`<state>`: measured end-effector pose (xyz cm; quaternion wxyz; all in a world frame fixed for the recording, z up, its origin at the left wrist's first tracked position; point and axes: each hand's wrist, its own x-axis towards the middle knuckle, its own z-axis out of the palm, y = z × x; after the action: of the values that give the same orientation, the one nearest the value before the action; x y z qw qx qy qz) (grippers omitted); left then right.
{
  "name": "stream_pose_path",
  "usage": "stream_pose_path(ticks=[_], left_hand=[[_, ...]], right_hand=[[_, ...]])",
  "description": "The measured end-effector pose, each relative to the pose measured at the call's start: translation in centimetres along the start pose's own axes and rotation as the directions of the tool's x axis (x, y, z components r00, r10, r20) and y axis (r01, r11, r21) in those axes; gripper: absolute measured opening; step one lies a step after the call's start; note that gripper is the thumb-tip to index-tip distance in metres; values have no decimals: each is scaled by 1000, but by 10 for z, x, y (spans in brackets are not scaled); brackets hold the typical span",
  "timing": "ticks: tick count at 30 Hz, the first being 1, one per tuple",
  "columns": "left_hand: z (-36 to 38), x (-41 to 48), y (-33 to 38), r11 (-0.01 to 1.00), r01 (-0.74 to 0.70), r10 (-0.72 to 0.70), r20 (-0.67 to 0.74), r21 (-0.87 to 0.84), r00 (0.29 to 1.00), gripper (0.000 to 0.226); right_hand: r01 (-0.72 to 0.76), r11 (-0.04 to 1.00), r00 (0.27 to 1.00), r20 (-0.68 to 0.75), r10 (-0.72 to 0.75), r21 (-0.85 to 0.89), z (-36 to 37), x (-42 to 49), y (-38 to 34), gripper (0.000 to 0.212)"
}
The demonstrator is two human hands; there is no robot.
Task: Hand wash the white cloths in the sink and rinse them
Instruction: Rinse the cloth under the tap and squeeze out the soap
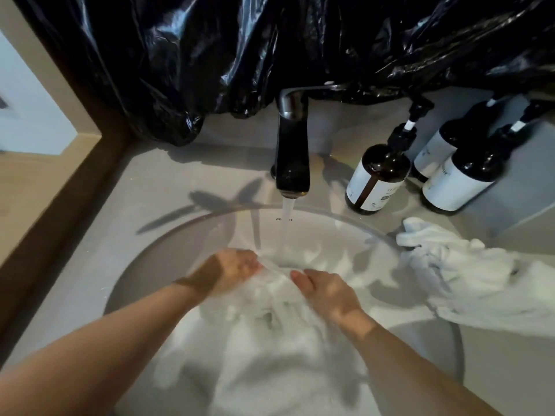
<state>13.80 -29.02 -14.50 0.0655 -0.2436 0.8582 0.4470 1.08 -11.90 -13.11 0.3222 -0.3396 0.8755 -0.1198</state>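
Observation:
A wet white cloth (270, 298) lies bunched in the round white sink (345, 232), blurred by motion. My left hand (231, 270) grips its left part and my right hand (326, 291) grips its right part, both just below the running water (285, 226). The water falls from a dark faucet (292, 151) onto the cloth between my hands. More white fabric (264, 364) fills the near side of the basin. A second white cloth (468, 271) lies heaped on the counter at the sink's right rim.
Three dark pump bottles with white labels (377, 178) stand on the counter right of the faucet. Shiny black plastic sheeting (270, 49) hangs across the back wall. A brown wooden frame (75, 175) borders the grey counter (156, 187) on the left.

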Motion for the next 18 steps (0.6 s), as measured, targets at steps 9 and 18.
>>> stream_pose_path(ticks=[9,18], left_hand=[[-51,-38,74,835,-80,37,-90,-545,995,17],[39,-18,10,993,80,-62,-212,81,975,93]], right_hand=[[100,903,967,-256,11,418,-71,-33,-32,39],[69,995,955,-293,-48,65,9,-17,21,56]])
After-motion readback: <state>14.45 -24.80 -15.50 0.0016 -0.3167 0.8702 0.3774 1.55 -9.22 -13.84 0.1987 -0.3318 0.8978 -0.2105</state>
